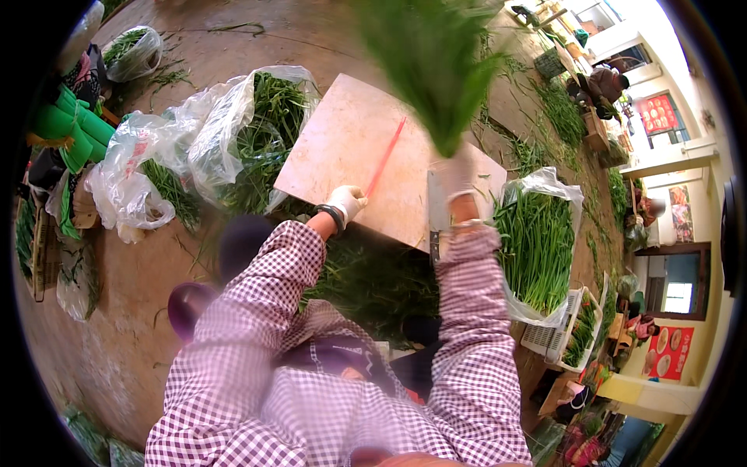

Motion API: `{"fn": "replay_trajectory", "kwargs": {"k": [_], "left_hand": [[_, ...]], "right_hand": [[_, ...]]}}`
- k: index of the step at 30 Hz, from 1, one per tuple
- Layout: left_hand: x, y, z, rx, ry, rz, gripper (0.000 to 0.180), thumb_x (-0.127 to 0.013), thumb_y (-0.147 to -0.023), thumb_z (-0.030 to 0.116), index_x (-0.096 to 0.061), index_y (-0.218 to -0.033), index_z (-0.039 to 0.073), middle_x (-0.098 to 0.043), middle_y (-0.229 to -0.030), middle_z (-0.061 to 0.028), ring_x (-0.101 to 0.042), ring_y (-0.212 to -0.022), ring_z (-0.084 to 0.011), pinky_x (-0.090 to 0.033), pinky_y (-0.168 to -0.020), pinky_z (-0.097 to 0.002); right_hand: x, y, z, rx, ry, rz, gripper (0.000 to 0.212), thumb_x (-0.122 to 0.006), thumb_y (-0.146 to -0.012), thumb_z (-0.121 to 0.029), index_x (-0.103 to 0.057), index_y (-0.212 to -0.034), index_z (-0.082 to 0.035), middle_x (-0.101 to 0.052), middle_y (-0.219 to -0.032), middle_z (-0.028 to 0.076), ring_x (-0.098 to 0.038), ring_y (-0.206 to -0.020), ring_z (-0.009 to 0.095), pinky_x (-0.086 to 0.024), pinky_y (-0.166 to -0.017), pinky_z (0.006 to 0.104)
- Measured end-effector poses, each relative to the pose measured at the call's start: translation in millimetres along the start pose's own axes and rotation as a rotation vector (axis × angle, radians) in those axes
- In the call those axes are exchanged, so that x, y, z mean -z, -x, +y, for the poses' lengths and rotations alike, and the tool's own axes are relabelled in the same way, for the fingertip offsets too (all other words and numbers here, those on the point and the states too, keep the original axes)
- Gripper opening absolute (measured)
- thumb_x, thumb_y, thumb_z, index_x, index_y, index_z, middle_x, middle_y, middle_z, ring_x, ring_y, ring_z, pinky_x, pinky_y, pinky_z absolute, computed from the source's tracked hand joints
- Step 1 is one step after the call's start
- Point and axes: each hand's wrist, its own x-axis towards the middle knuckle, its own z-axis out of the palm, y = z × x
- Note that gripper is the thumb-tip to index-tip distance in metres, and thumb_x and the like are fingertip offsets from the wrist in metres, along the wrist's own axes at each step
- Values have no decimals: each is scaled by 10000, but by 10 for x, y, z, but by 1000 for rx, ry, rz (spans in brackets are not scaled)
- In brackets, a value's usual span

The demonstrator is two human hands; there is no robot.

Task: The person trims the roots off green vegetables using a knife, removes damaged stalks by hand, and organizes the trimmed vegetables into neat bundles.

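My left hand [348, 202], in a pale glove, is closed at the near end of a thin red strip [387, 156], which slants across the pale board [334, 148]. Above the board's right half, my right hand [457, 173] grips a bunch of long green leaves [436, 70] by its narrow lower end. Motion smears both this hand and the bunch, so the fingers are not sharp. A wide-bladed knife [437, 206] lies at the board's near right, its dark handle toward me and partly covered by my right arm.
Right of the board stands a plastic-lined container of green stalks [535, 249], with a white crate [552, 338] below it. Clear bags of greens [268, 117] lie to the left. Loose leaves [373, 272] cover the ground under the board's near edge. Other people [603, 84] sit far right.
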Motion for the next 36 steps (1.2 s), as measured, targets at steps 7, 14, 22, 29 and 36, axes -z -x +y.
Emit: {"fn": "replay_trajectory", "kwargs": {"k": [7,14,22,29,36], "left_hand": [[198,200,257,150,-28,-104,205,-677,-818,206,-675,-912,24,-666,-780,-110,-616,-735,-190,-488,-727,-328],[95,157,261,144,-134,-96,213,-669,-814,217,-680,-924,35,-680,-822,-135,-644,-775,-235,-492,-740,-337],[290,343,696,93,-360,-94,255,-738,-725,247,-680,-910,81,-667,-913,-121,-628,-888,-251,-478,-790,-352],[134,-174,1040,-585,-1020,60,1006,-801,-605,338,-285,-1436,101,-303,-1481,-104,-234,-1392,-275,-143,-1145,-473],[8,-700,818,-477,-999,-213,1068,-766,-627,518,-228,-1469,140,-252,-1519,-59,-178,-1420,-238,-87,-1145,-525]], "right_hand": [[-844,478,279,-190,514,-730,266,-449,-885,-124,-501,-1139,-68,-621,-1042,230,-591,-1031,385,-477,-834,450],[-899,395,441,143,835,-682,385,-423,-878,-72,-453,-1257,-129,-627,-1099,136,-619,-1004,342,-467,-866,469],[-880,486,522,211,752,-656,711,-493,-834,-87,-211,-1477,-196,-314,-1464,152,-358,-1308,338,-249,-1080,501],[-1106,542,866,244,667,-666,650,-481,-838,-123,-272,-1450,-183,-290,-1482,150,-326,-1340,332,-234,-1090,522],[-402,709,1532,212,760,-347,353,-475,-805,-121,-570,-1144,-100,-602,-1029,148,-555,-971,283,-420,-804,470]]}}
